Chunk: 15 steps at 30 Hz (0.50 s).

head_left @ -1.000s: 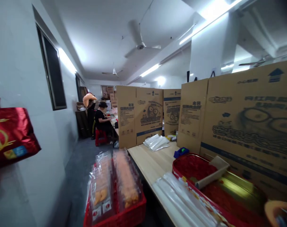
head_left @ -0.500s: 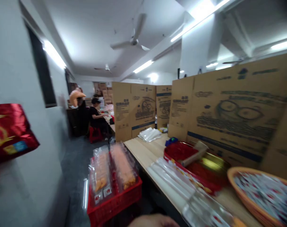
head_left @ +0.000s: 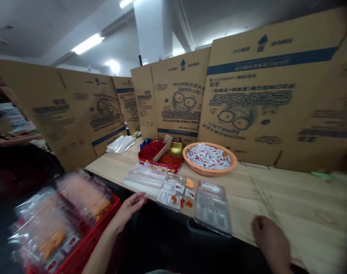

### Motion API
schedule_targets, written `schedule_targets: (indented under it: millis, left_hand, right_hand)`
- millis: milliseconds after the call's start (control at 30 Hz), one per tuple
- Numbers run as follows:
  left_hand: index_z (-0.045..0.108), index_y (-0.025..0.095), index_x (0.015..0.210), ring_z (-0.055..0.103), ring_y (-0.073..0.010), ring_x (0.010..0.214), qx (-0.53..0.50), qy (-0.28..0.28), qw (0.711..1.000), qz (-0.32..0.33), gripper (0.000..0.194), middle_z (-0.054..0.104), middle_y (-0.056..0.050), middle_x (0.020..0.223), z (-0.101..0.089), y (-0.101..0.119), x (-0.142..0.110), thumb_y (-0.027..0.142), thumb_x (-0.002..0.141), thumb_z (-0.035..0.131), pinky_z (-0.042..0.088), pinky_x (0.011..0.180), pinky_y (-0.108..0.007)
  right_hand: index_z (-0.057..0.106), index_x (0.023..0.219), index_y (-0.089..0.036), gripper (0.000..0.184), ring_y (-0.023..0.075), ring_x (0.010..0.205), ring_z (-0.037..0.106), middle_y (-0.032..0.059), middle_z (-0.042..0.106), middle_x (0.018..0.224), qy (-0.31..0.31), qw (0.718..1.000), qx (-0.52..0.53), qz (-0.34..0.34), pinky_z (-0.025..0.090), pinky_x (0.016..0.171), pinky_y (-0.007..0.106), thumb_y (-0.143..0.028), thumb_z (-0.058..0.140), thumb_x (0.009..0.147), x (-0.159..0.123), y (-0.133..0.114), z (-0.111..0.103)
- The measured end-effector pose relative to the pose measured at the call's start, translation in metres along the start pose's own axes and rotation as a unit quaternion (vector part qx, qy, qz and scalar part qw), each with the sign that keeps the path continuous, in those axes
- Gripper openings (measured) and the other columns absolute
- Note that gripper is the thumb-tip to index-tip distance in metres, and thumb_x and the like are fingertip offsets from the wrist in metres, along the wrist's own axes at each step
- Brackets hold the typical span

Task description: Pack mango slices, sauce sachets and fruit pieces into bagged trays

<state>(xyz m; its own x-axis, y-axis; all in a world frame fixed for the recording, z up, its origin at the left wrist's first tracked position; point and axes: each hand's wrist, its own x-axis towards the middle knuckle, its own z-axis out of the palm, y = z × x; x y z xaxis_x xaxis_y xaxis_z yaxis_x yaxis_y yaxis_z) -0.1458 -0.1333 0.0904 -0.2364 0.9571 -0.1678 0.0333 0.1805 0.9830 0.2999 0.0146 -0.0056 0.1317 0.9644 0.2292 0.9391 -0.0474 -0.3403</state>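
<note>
L hand: open, fingers spread, held nothing; hovered just past table edge, right beside stack of clear plastic sleeves.
R hand: blurred, fingers looked loosely curled; cannot tell how far closed, no object seen in it; over bare wood, near front R corner of trays.
Trays: 2 clear blister trays lay side by side on table edge, between my hands, not touched by either.
Tray contents: L tray held small white sachets + orange pieces; orange disc sat at its back edge. R tray looked empty, glare limits view.
Behind trays: woven orange basket full of white/red sachets; red tin w/ red filling + cardboard strip, gold-coloured section on its R.
Table: pale wood table ran along cardboard panels.
Also on table: folded clear film, far L.
Floor side: red crate of film-wrapped trays, lower L.
Nearby: co-worker's arm, far L, partly hidden.
</note>
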Motion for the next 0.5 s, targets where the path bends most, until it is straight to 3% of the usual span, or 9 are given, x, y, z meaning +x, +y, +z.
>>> schedule_targets:
  millis: [100,167,300,400,500]
  left_hand:
    - [0.052,0.018,0.115,0.052,-0.0252,0.112,-0.012,0.014,1.0,-0.004,0.053,0.06,-0.012,0.117,-0.008,-0.01,0.011,0.046,0.071,0.063,0.038,0.095,-0.038]
    - [0.052,0.018,0.115,0.052,-0.0256,0.114,-0.018,0.02,1.0,-0.008,0.052,0.06,-0.012,0.118,-0.011,-0.016,0.021,0.045,0.071,0.063,0.037,0.096,-0.039]
    - [0.053,0.016,0.112,0.051,-0.0286,0.114,-0.021,0.054,0.998,-0.015,0.058,0.059,-0.014,0.118,-0.005,-0.019,0.036,0.046,0.064,0.069,0.038,0.097,-0.042]
    - [0.055,0.015,0.11,0.052,-0.029,0.113,-0.024,0.067,0.997,-0.001,0.06,0.059,-0.014,0.118,0.0,-0.016,0.04,0.044,0.06,0.072,0.038,0.098,-0.042]
    - [0.057,0.015,0.107,0.054,-0.0286,0.11,-0.033,0.077,0.996,0.013,0.057,0.061,-0.014,0.115,-0.005,-0.013,0.038,0.042,0.059,0.073,0.039,0.096,-0.041]
  right_hand:
    - [0.062,0.081,-0.016,0.036,0.0299,0.079,0.06,0.0162,0.065,0.084,0.005,0.999,0.028,0.038,0.042,0.064,0.038,-0.033,0.03,0.08,-0.001,-0.004,-0.001]
    - [0.062,0.088,-0.015,0.04,0.0279,0.082,0.061,0.0148,0.066,0.088,-0.005,0.987,0.133,0.091,0.045,0.066,0.036,-0.039,0.032,0.078,0.0,-0.01,0.0]
    - [0.057,0.107,-0.013,0.055,0.0239,0.09,0.062,0.0128,0.065,0.101,-0.039,0.91,0.387,0.142,0.05,0.068,0.03,-0.053,0.042,0.071,0.004,-0.041,0.003]
    - [0.05,0.115,-0.011,0.065,0.0242,0.097,0.06,0.0153,0.06,0.111,-0.072,0.875,0.451,0.163,0.05,0.076,0.03,-0.05,0.052,0.064,0.004,-0.071,0.007]
    - [0.049,0.111,-0.013,0.062,0.0239,0.096,0.06,0.0135,0.062,0.107,-0.077,0.852,0.489,0.172,0.049,0.08,0.032,-0.045,0.055,0.059,0.003,-0.09,0.008]
